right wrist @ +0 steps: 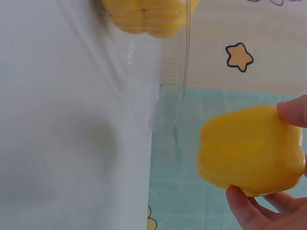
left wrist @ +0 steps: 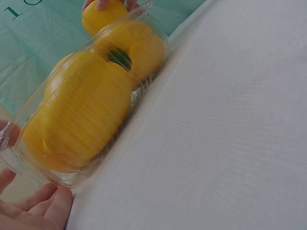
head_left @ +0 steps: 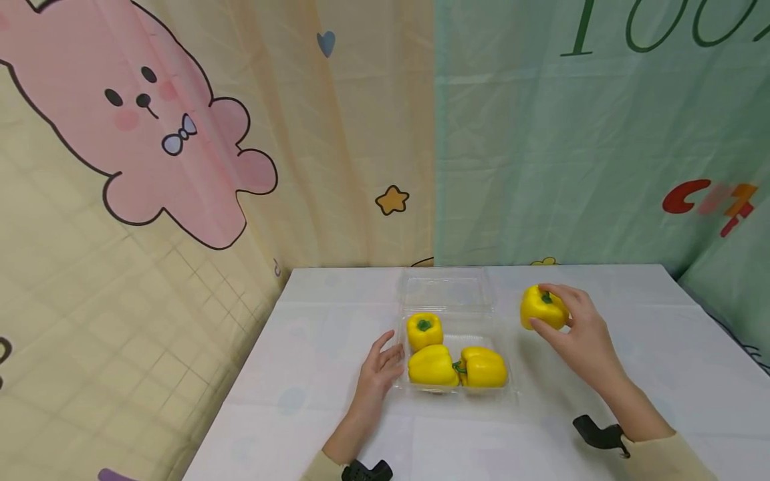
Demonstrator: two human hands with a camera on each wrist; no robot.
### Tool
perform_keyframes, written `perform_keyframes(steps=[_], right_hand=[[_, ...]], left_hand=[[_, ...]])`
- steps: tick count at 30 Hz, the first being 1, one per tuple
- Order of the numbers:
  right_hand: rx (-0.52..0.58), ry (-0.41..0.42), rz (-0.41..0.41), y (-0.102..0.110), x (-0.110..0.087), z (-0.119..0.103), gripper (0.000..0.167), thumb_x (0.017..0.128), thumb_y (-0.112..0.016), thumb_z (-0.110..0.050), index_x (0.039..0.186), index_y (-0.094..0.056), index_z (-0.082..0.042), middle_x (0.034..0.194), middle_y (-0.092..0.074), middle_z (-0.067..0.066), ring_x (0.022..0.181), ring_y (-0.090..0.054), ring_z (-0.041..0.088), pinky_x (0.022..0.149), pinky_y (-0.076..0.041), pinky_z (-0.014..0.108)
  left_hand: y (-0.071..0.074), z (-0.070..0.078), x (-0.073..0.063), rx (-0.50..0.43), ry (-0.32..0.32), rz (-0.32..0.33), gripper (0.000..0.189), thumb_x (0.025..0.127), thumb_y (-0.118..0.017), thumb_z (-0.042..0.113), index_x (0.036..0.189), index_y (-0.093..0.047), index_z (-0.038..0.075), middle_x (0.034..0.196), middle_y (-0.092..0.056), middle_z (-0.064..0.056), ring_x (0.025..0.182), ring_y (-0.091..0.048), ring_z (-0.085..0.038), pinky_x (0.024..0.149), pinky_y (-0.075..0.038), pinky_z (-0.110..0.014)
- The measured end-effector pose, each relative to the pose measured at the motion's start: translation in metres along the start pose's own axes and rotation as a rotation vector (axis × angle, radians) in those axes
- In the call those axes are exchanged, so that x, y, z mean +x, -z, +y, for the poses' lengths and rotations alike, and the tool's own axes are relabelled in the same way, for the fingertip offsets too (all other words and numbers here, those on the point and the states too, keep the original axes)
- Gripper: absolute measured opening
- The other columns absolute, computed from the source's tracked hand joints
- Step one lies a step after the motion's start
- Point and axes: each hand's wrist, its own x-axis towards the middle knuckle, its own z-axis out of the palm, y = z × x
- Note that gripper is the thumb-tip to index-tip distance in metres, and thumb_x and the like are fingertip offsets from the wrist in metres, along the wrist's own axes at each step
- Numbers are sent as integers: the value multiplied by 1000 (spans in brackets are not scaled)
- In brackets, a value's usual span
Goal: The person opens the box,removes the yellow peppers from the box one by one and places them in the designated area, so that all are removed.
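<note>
My right hand (head_left: 580,334) holds a yellow bell pepper (head_left: 537,308) above the table, right of a clear plastic clamshell box (head_left: 490,333). In the right wrist view, the thumb and fingers grip the pepper (right wrist: 249,151) from opposite sides, and its shadow falls on the cloth. Three yellow bell peppers lie in the box: one upright at the back left (head_left: 424,332), and two at the front, one left (head_left: 432,365) and one right (head_left: 484,367), stems facing each other. My left hand (head_left: 379,374) rests at the box's left side, fingers loosely bent, fingertips (left wrist: 60,203) against its wall.
The box's clear lid (head_left: 446,292) lies folded back toward the table's far edge. A white cloth (head_left: 319,374) covers the table. Printed curtains (head_left: 355,133) hang behind it and along the left.
</note>
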Motion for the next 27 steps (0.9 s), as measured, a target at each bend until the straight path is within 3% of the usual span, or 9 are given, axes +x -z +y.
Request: perform_keyframes(steps=[16, 27], right_hand=[[-79, -65, 3, 24, -13, 31, 62, 92, -76, -22, 146, -48, -10, 142, -44, 24, 116, -46, 45, 83, -45, 72], [-105, -129, -43, 36, -20, 56, 67, 94, -73, -26, 152, -42, -13, 143, -42, 26, 117, -42, 47, 82, -44, 73]], left_hand=[[-1, -2, -1, -3, -15, -1, 63, 100, -51, 6, 158, -30, 15, 150, -45, -20, 141, -39, -35, 114, -30, -55], [1, -2, -1, 6, -19, -12, 63, 100, -51, 6, 158, -30, 16, 150, -45, -20, 142, -39, -35, 114, -30, -54]])
